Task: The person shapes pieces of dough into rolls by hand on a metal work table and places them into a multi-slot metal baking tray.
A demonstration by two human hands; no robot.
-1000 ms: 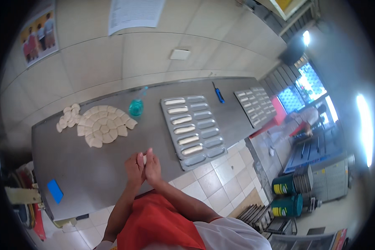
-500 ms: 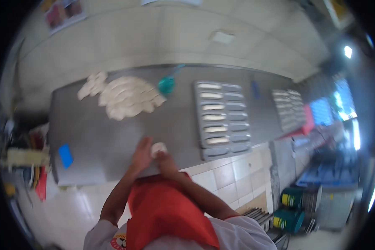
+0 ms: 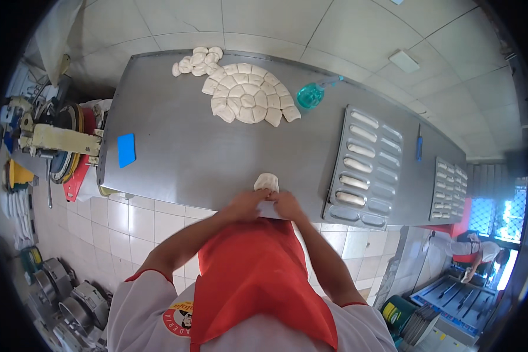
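at the gray table (image 3: 185,146), left hand (image 3: 248,204) and right hand (image 3: 287,205) angle inward, both holding flattened dough (image 3: 267,181).

A small piece of pale, cream-white dough (image 3: 267,180) is lying flattened on the grey metal table (image 3: 176,161), close to the front edge. Its far end is showing a rounded outline and a slightly uneven surface; the fingertips of the left hand (image 3: 251,203) and right hand (image 3: 287,205) are covering its near end.
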